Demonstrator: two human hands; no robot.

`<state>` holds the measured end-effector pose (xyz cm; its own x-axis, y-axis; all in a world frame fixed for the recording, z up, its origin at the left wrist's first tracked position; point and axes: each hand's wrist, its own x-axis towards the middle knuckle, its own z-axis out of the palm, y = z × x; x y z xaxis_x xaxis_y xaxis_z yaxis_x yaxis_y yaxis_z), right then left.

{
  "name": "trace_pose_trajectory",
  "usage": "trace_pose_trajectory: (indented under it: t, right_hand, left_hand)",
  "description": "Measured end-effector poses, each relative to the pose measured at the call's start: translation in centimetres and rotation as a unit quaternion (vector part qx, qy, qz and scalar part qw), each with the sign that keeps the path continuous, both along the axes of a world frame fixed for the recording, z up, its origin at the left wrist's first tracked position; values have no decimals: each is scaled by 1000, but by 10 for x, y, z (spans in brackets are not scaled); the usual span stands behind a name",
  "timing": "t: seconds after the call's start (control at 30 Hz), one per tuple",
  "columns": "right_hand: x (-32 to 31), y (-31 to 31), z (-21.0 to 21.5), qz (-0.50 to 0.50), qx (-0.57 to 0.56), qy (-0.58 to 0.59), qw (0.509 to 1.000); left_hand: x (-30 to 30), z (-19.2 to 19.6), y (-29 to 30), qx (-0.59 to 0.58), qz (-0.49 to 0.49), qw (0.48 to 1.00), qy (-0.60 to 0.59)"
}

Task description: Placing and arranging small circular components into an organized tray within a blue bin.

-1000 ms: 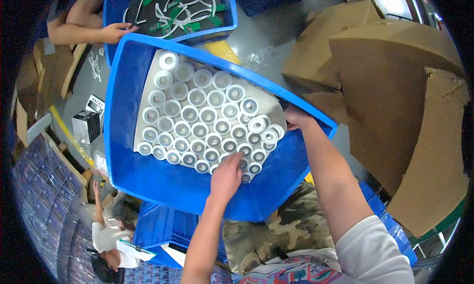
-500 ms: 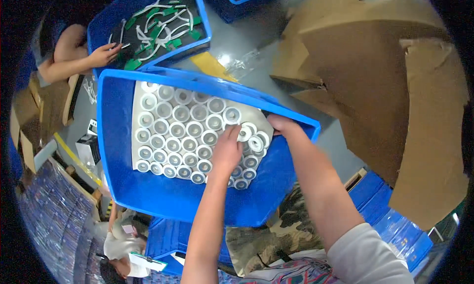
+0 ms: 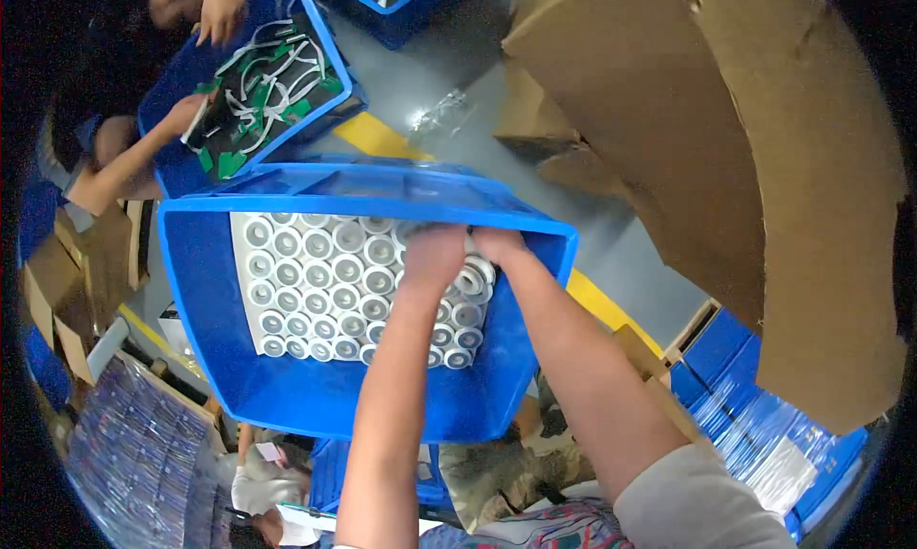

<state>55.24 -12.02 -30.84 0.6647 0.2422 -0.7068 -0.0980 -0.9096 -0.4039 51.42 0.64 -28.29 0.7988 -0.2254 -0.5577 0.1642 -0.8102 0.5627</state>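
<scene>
In the head view, your left hand [image 3: 436, 255] reaches over the white rings [image 3: 346, 268] near the far wall of the blue bin [image 3: 287, 396]; its fingers are hidden, so you cannot tell whether it grasps anything. Your right hand [image 3: 499, 244] is just beside it, by a few piled rings, and its grip cannot be made out either. The rings lie in rows on a pale sheet [image 3: 245, 306] inside the bin. Beyond, a co-worker's hand [image 3: 222, 16] is near another blue bin [image 3: 326, 39] of green pieces [image 3: 231, 164] and white cables [image 3: 279, 93].
</scene>
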Motion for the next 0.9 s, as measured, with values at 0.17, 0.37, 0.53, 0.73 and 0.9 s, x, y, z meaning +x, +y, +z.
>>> trace_pose_trajectory:
  t: [0.17,0.37,0.53,0.73,0.9]
  right_hand:
    - [-45,15,42,-106,-90,21,990]
    - [-66,8,70,-289,6,-55,956]
    - [-87,5,74,-299,59,-126,944]
    - [-91,-4,123,-346,203,-105,910]
    - [-84,-29,159,-291,266,-76,916]
  left_hand:
    - [-5,-15,6,40,-58,981,-179]
    - [-8,5,4,61,-109,980,-154]
    - [-13,9,5,67,-113,980,-147]
    - [-19,9,7,53,-94,987,-121]
    - [-25,5,7,29,-54,989,-135]
